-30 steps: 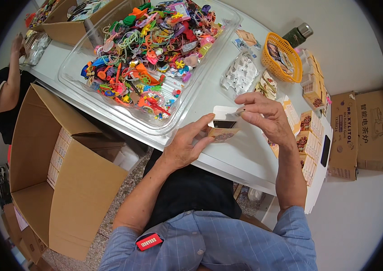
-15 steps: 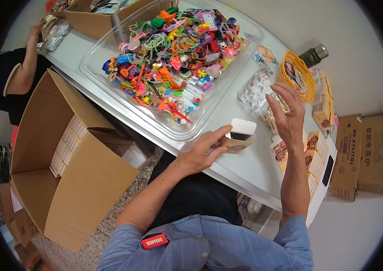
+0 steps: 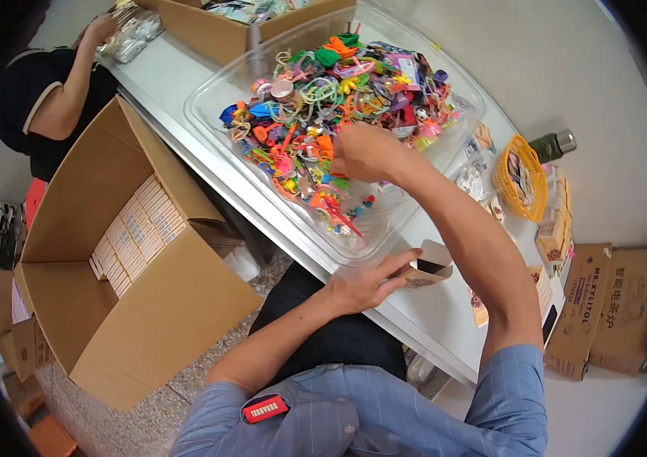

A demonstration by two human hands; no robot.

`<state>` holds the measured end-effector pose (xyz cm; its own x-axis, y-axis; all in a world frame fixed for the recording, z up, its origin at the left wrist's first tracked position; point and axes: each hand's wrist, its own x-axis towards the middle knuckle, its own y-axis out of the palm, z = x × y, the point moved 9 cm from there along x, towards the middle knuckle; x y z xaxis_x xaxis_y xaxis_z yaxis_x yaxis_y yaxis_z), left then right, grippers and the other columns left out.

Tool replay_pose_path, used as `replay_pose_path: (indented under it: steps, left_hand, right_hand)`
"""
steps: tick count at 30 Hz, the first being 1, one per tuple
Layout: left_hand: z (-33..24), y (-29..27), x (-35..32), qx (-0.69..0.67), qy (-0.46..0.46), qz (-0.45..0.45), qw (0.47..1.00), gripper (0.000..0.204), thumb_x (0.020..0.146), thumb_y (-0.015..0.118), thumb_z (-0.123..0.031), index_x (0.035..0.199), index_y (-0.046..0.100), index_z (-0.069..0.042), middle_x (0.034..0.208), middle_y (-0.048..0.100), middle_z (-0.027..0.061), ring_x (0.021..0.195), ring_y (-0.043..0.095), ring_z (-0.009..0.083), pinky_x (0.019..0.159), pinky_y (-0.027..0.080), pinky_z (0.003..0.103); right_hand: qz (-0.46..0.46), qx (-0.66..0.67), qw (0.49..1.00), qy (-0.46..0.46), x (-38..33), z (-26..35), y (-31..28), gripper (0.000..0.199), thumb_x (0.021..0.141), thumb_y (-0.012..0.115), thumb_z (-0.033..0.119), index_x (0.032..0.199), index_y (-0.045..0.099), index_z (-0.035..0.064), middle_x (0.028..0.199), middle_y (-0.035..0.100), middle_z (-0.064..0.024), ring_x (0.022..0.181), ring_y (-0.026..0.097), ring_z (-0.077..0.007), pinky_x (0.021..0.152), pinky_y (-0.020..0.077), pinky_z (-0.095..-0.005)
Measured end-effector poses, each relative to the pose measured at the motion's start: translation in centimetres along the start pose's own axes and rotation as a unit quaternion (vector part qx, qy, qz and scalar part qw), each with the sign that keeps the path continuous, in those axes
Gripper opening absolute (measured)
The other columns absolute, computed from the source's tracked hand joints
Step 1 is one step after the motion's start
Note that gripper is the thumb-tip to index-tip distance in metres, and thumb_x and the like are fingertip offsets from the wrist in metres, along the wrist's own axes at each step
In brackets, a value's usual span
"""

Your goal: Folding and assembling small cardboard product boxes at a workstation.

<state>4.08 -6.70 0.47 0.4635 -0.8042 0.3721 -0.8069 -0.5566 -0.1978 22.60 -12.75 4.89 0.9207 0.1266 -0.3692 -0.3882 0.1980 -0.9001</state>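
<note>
At the table's front edge, my left hand [image 3: 357, 291] grips a small printed cardboard box [image 3: 422, 277] by its side. The box has its white end flap up, and its inside looks dark. My right hand [image 3: 371, 152] reaches into a large clear plastic bin [image 3: 200, 114], over a heap of small colourful toys [image 3: 354, 90]. Its fingers are curled down among orange and red pieces. The fingertips are hidden, so whatever they pinch does not show.
An open carton [image 3: 156, 335] with rows of small boxes [image 3: 140, 232] stands at the left. A yellow basket [image 3: 543, 190], a dark green flask [image 3: 548, 146] and stacked boxes [image 3: 556, 228] line the right side. Another person's arm [image 3: 72, 84] is at far left.
My right hand has moved from above the white packets at the right into the toy bin, its fingers now curled. My left hand still holds the box. The view has shifted slightly.
</note>
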Motion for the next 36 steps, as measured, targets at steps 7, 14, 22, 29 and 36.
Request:
replay_pose_path:
  steps: [7,14,22,29,36]
  left_hand:
    - [-0.5,-0.4,-0.2,-0.006,-0.016,0.008,1.000,0.062,0.094,0.069,-0.010,0.150,0.045,-0.016,0.108,0.070,0.0132,0.097,0.069,0.0331,0.085,0.055,0.041]
    - [0.3,-0.1,-0.3,-0.027,-0.001,0.000,1.000,0.063,0.093,0.071,-0.004,0.151,0.047,-0.010,0.110,0.068,0.0149,0.093,0.069,0.0273,0.084,0.056,0.038]
    - [0.5,0.1,-0.1,-0.045,-0.061,0.024,0.997,0.062,0.094,0.069,-0.009,0.151,0.047,-0.014,0.108,0.067,0.0149,0.095,0.067,0.0290,0.083,0.055,0.040]
    - [-0.8,-0.6,0.1,-0.024,-0.035,-0.012,0.999,0.064,0.087,0.078,-0.003,0.146,0.055,-0.009,0.108,0.073,0.0163,0.086,0.072,0.0204,0.078,0.059,0.032]
    - [-0.3,-0.7,-0.1,-0.029,-0.077,-0.006,0.997,0.064,0.087,0.077,-0.001,0.147,0.054,-0.009,0.105,0.074,0.0139,0.085,0.070,0.0185,0.079,0.057,0.031]
  right_hand:
    - [-0.031,0.149,0.985,-0.087,-1.8,0.3,-3.4,0.021,0.088,0.067,0.019,0.086,0.068,-0.0015,0.071,0.063,-0.0102,0.066,0.058,-0.0190,0.061,0.0449,-0.0384]
    - [-0.198,0.259,0.944,-0.048,-15.3,-1.7,-9.4,0.014,0.092,0.073,0.013,0.100,0.075,0.0025,0.095,0.070,-0.0058,0.087,0.062,-0.0141,0.078,0.0475,-0.0300]
    - [-0.249,0.231,0.940,-0.043,-26.5,-4.0,-1.8,0.023,0.082,0.081,0.005,0.105,0.078,0.0077,0.135,0.062,-0.0103,0.132,0.052,-0.0302,0.105,0.0430,-0.0423]
    - [-0.171,0.054,0.984,-0.013,-26.6,-2.8,1.8,0.014,0.085,0.077,0.011,0.097,0.077,0.0052,0.136,0.062,-0.0123,0.138,0.048,-0.0354,0.113,0.0394,-0.0481]
    - [-0.118,0.002,0.993,-0.022,-27.4,-1.6,0.6,0.017,0.090,0.074,0.019,0.100,0.077,0.0049,0.140,0.059,-0.0147,0.139,0.047,-0.0369,0.115,0.0366,-0.0490]
